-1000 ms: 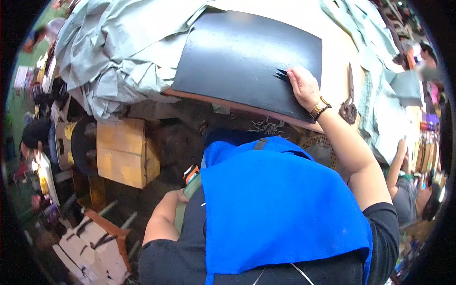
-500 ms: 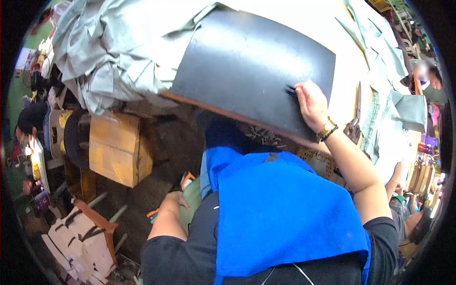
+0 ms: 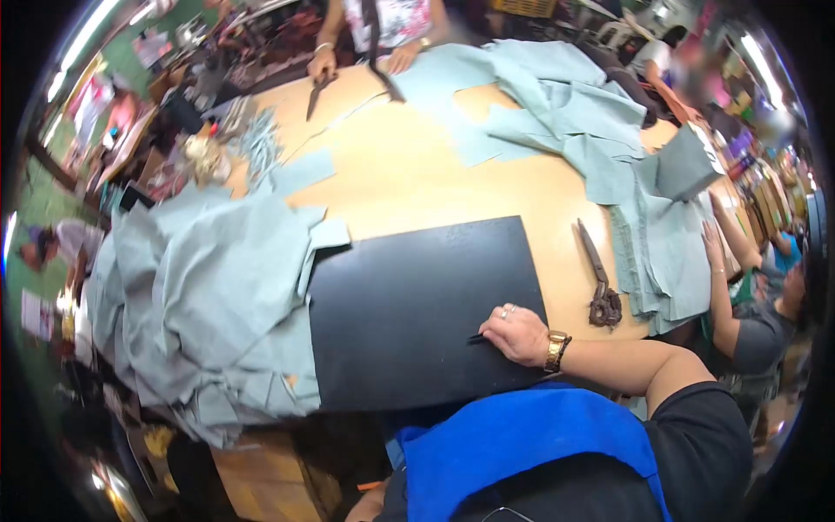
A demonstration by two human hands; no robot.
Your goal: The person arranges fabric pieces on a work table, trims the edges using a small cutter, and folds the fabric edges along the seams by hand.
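My right hand [image 3: 515,336] rests at the near right part of a black board [image 3: 417,313]. Its fingers are closed on a thin dark pointed tool [image 3: 475,338], mostly hidden in the grip; I cannot tell its exact kind. Low at the bottom edge, only a bit of my left arm or hand [image 3: 372,503] shows beside my blue apron [image 3: 539,435], and its fingers are hidden. To the right of the board lie large dark scissors [image 3: 598,274] with wrapped handles. A heap of grey-green cloth [image 3: 209,296] overlaps the board's left side.
Across the wooden table [image 3: 391,183], a person's hand [image 3: 323,63] holds dark scissors [image 3: 315,97]. More grey-green cloth [image 3: 565,113] lies at the far right. On the right side, another person's hands [image 3: 713,244] touch stacked cloth pieces [image 3: 670,261]. A cardboard box [image 3: 261,478] stands below the table.
My view has tilted up, bringing the far side of the table and the person there into sight. My left hand has dropped almost out of view. My right hand still grips the dark tool.
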